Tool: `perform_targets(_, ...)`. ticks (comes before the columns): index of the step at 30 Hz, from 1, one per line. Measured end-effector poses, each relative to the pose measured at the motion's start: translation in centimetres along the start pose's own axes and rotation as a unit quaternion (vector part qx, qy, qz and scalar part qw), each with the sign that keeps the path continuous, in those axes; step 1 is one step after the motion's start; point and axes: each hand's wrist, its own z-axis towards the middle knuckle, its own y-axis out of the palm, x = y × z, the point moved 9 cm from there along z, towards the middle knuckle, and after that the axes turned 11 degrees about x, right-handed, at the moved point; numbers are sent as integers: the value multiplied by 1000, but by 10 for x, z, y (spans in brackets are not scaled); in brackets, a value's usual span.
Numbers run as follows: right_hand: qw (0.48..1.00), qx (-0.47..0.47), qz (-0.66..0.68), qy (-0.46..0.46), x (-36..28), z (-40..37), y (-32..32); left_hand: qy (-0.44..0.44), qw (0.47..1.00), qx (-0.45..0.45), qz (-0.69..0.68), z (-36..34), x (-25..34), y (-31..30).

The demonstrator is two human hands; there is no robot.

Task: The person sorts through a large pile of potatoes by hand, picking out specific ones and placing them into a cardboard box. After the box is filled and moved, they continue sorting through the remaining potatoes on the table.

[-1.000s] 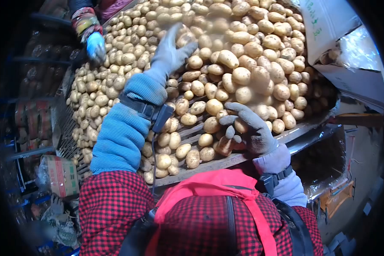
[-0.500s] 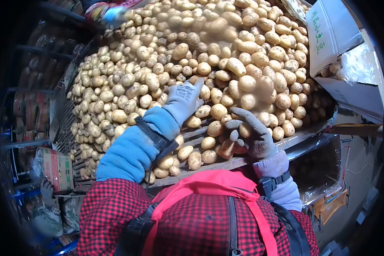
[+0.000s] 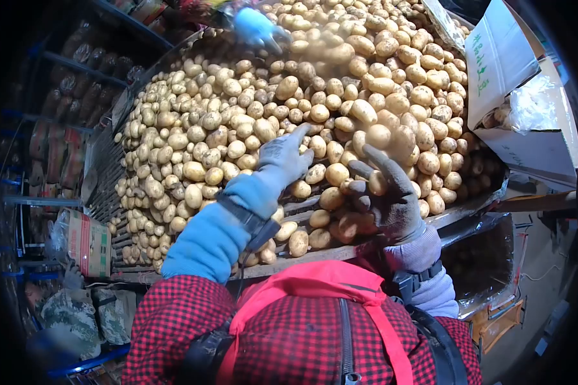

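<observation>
My left hand [image 3: 282,159], in a grey glove, rests over the potato pile [image 3: 202,138] with its index finger stretched out and its thumb apart. Its fingertips are beside potatoes, and nothing shows in its grasp. To the right, my right hand [image 3: 395,202], in a darker grey glove, has its fingers curved around a small potato [image 3: 377,183]. Loose potatoes [image 3: 298,243] lie on the slatted surface below and between the hands.
Another person's blue-gloved hand [image 3: 255,29] is over the pile's far edge. An open white carton [image 3: 501,61] with clear plastic stands at the right. A printed box [image 3: 90,242] sits at the left, near metal shelving [image 3: 83,67]. A wooden rail [image 3: 536,202] lies at the right.
The view has shifted slightly. My right hand has lifted a little away from me with the small potato. The other person's blue-gloved hand has reached further right over the pile.
</observation>
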Motion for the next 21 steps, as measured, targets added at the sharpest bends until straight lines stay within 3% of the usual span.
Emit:
perform_targets(3, 998, 66, -13, -18, 1, 6, 7, 88, 955, 102, -264, -17, 37, -47)
perform_targets(4, 992, -28, 108, 53, 15, 11, 7, 108, 948, 76, -289, -26, 51, -56)
perform_targets(5, 992, -28, 109, 57, 24, 15, 6, 128, 940, 51, -313, -31, 65, -67)
perform_targets(7, 975, -133, 13, -177, 4, 11, 27, 209, 930, 17, -301, -30, 84, -72)
perform_targets(8, 915, -51, -158, -368, -4, 9, 30, 206, 934, 46, -289, -20, 80, -79)
perform_targets(9, 915, -48, -159, -368, -14, 11, 28, 203, 936, 75, -278, -6, 74, -85)
perform_targets(10, 994, -50, 60, -81, 5, 30, 18, 160, 951, 112, -241, 15, 56, -83)
perform_targets(11, 936, -44, 273, 216, 38, 24, 24, 141, 960, 133, -200, 38, 42, -87)
perform_targets(12, 989, -114, 25, -87, 20, 20, 27, 123, 970, 157, -141, 62, 18, -76)
perform_targets(15, 999, 9, 29, 33, 32, 24, 19, 72, 993, 98, -7, 124, -33, -39)
perform_targets(18, 969, -14, 164, 186, 40, 22, 21, 20, 998, 8, 62, 147, -34, -13)
perform_targets(19, 975, -20, 135, 173, 43, 24, 18, -7, 995, -26, 92, 154, -35, -9)
perform_targets(21, 977, -14, 114, 182, 44, 23, 16, -28, 999, -27, 15, 168, -43, -9)
